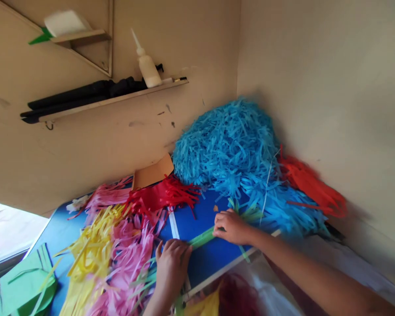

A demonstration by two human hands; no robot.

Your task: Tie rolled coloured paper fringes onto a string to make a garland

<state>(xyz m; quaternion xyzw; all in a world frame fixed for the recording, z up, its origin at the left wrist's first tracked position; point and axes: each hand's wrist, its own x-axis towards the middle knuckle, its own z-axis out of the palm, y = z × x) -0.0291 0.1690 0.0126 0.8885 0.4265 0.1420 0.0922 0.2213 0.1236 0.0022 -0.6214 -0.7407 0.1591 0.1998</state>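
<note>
My left hand (171, 263) is closed on one end of a rolled green fringed paper strip (202, 238) that lies across the blue table top (200, 210). My right hand (232, 226) pinches the strip's other end, fingers pressed down on it. Green fringe spreads out past both hands. Pink fringed paper (128, 254) and yellow fringed paper (92, 245) lie just left of my left hand. Red fringed paper (164, 195) lies beyond it.
A large heap of blue fringed paper (230, 145) fills the corner by the walls, with more red fringe (312, 184) to its right. Green paper (23, 283) lies at the far left. A wall shelf (112, 98) holds a glue bottle (147, 66). A brown card (153, 172) leans behind.
</note>
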